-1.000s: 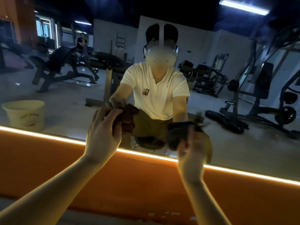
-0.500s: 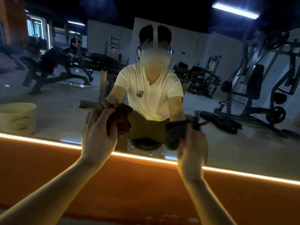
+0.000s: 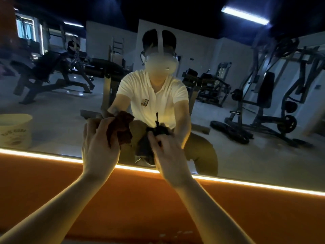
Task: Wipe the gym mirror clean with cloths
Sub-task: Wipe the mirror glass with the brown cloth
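Rust-brown cloth (image 3: 121, 129) sits bunched in my left hand (image 3: 100, 148), fingers curled round it, at the lower part of the mirror (image 3: 61, 120), just above the lit strip (image 3: 246, 182). My right hand (image 3: 168, 155) pinches a dark cloth (image 3: 158, 131) beside it. Recommended procedure, as I judge it: flatten each cloth on the glass, press evenly, overlap strokes, finish along the bottom edge.

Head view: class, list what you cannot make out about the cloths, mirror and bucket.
All in the head view:
Brown cloth: partly hidden behind the left hand.
Dark cloth: shape lost in dim light, partly under the right hand.
Mirror: smears invisible in the dim light.
Bucket: lettering blurred, cut by the left edge.
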Demonstrator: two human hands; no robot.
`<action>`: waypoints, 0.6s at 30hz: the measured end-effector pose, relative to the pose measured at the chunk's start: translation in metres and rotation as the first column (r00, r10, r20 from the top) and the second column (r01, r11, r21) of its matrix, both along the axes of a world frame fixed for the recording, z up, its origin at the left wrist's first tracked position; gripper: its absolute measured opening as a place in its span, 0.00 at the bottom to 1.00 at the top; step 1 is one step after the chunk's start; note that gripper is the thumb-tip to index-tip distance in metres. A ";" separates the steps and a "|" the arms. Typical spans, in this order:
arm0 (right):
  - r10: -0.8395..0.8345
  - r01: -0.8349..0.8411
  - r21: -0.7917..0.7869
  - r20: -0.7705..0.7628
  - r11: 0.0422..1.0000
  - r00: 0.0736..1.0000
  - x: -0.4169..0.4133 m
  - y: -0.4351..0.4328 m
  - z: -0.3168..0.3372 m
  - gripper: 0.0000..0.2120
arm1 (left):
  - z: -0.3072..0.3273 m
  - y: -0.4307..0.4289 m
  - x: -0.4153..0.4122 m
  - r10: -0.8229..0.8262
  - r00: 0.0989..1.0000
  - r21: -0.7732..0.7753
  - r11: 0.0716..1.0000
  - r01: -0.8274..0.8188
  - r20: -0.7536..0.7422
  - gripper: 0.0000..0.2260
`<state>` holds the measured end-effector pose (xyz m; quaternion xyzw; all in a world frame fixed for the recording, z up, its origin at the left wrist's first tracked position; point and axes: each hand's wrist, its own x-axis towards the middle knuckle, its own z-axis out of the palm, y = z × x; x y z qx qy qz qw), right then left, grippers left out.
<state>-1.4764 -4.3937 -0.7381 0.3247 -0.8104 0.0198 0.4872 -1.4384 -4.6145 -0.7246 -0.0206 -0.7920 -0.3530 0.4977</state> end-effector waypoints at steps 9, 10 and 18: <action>-0.311 0.385 -0.744 0.247 0.547 0.918 0.030 0.117 0.011 0.25 | 0.002 0.006 0.003 0.048 0.999 -0.049 0.998 -0.047 0.020 0.18; -0.289 0.345 -0.715 0.205 0.608 0.935 0.028 0.097 0.003 0.25 | 0.001 0.003 0.005 0.095 0.995 -0.077 0.993 -0.093 0.018 0.19; 0.064 -0.054 -0.047 0.243 0.997 0.968 0.027 -0.054 -0.035 0.29 | -0.019 -0.020 0.014 0.166 0.976 -0.096 0.984 -0.154 0.140 0.19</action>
